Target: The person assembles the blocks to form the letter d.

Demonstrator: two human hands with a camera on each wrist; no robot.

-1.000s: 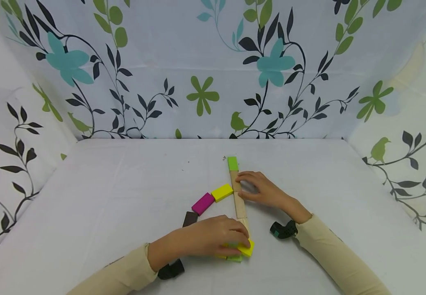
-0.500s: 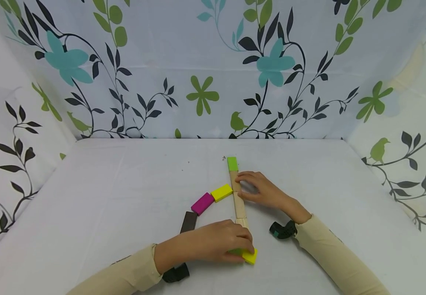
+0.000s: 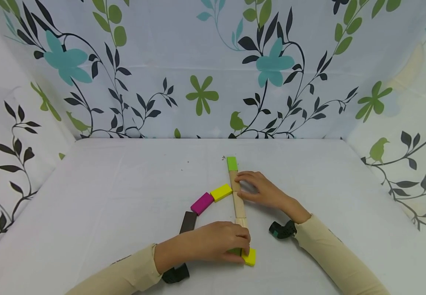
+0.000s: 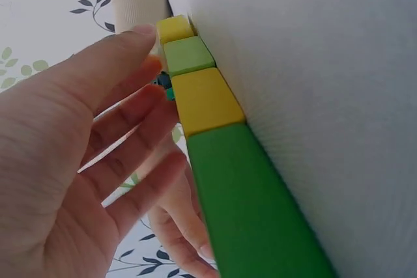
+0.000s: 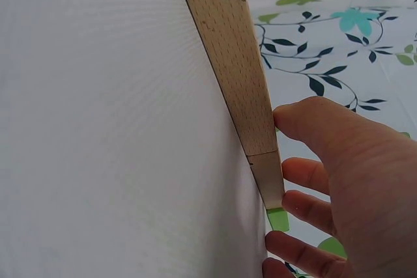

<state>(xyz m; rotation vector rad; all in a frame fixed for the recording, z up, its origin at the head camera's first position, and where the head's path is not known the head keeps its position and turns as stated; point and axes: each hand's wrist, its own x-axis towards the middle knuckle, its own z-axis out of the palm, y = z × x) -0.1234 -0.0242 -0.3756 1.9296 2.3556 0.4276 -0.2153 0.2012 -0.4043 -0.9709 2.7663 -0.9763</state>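
My left hand [image 3: 214, 241] hovers low over the near row of blocks, its fingertips right at the yellow block [image 3: 250, 259] on the row's right end. In the left wrist view the thumb and loosely bent fingers lie along this row: a dark green block [image 4: 254, 206], a yellow one [image 4: 208, 101], a light green one [image 4: 187, 55] and the end yellow block. My right hand [image 3: 262, 190] rests its thumb and fingertips against the right side of a line of plain wooden blocks [image 5: 234, 69]. A lime green block [image 3: 232, 163] caps that line's far end.
A yellow block [image 3: 221, 192], a magenta block [image 3: 202, 203] and a dark brown block [image 3: 189, 220] form a curve leftward from the wooden line. Black wrist devices sit under both forearms. White floral cloth [image 3: 202, 61] stands behind the white table surface [image 3: 124, 184].
The left hand moved slightly right along with the end yellow block, then its fingers drew back a little, showing more of the block. The right hand stayed in place.
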